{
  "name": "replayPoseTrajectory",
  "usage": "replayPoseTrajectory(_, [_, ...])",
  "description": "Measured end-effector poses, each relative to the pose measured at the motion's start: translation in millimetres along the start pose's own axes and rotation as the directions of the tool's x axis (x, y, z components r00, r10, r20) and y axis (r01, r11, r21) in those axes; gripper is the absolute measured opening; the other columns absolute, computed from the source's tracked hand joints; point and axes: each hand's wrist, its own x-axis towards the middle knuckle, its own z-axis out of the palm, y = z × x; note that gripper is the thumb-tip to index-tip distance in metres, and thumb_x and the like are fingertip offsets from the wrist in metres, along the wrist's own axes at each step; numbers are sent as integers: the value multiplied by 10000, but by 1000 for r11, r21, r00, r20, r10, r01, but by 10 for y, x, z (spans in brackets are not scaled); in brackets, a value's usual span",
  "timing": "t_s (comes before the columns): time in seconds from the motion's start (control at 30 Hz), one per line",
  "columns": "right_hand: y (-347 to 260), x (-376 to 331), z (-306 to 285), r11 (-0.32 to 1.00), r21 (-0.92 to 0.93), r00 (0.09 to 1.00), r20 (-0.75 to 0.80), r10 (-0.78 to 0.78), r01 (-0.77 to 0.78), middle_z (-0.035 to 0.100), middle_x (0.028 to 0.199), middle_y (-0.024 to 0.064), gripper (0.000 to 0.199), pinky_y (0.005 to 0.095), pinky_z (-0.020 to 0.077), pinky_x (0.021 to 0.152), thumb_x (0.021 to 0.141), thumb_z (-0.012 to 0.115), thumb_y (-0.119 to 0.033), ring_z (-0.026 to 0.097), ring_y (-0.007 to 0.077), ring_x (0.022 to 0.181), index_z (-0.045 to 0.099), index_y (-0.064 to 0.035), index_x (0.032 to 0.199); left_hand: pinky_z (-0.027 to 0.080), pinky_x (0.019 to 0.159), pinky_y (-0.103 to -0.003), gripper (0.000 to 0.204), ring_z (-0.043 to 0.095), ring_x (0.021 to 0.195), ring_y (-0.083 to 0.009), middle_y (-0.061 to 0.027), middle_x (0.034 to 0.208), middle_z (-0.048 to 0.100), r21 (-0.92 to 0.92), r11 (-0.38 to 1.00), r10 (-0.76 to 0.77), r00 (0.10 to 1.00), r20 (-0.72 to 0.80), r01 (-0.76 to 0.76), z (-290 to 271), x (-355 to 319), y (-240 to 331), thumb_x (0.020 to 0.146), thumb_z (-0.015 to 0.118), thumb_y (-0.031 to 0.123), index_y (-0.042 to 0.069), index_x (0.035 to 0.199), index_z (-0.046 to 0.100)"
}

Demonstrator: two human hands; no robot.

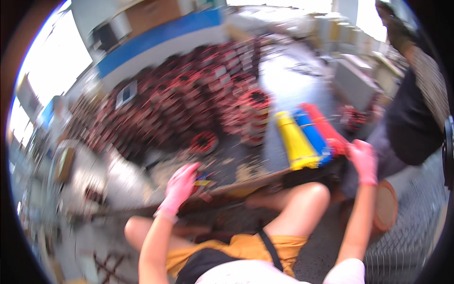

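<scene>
My left hand (181,188), in a pink glove, is at the near edge of the dark worktable (272,161). Beside its fingertips lies a small yellow thing (203,182); blur hides whether I touch it. At the near end of a red bundle of thin strands (319,123) is my right hand (363,163), also gloved in pink. Its fingers are smeared, so a grip on the strands cannot be made out. A blue bundle (311,135) and a yellow bundle (295,139) lie to the left of the red one, side by side.
Stacks of red-edged rings (175,99), resembling motor stators, fill the table's left and middle. One ring (204,142) lies near the front. A grey box (354,78) stands at the right. Another person's dark-clothed leg (402,123) is close by my right, near a round brown stool (385,206).
</scene>
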Motion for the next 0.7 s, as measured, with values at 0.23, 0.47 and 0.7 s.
replayPoseTrajectory(0.23, [-109, -1026, -483, 627, 772, 993, 43, 110, -103, 542, 780, -65, 158, 184, 271, 532, 994, 622, -204, 397, 3, 630, 658, -66, 927, 489, 988, -430, 334, 610, 1137, -356, -148, 1189, 660, -64, 989, 129, 986, -102, -136, 154, 73, -284, 964, 533, 129, 88, 1284, 619])
replayPoseTrajectory(0.47, [-1683, -1859, -140, 742, 670, 552, 614, -564, 13, 594, 675, 10, 46, 250, 363, 491, 826, 708, -51, 503, 69, 532, 722, -25, 861, 500, 978, -406, 342, 610, 1145, -349, -153, 1208, 643, -203, 977, 41, 993, -115, -64, -66, -18, -380, 985, 519, 121, 86, 1319, 589])
replayPoseTrajectory(0.7, [-1832, -1691, -170, 748, 556, 604, 751, -267, -361, 625, 688, 46, 113, 228, 427, 542, 797, 617, 45, 556, 81, 573, 716, -5, 820, 515, 982, -397, 327, 640, 1133, -348, -167, 1190, 679, -179, 978, 12, 883, -469, -109, -395, -269, -663, 932, 572, -14, 16, 1251, 635])
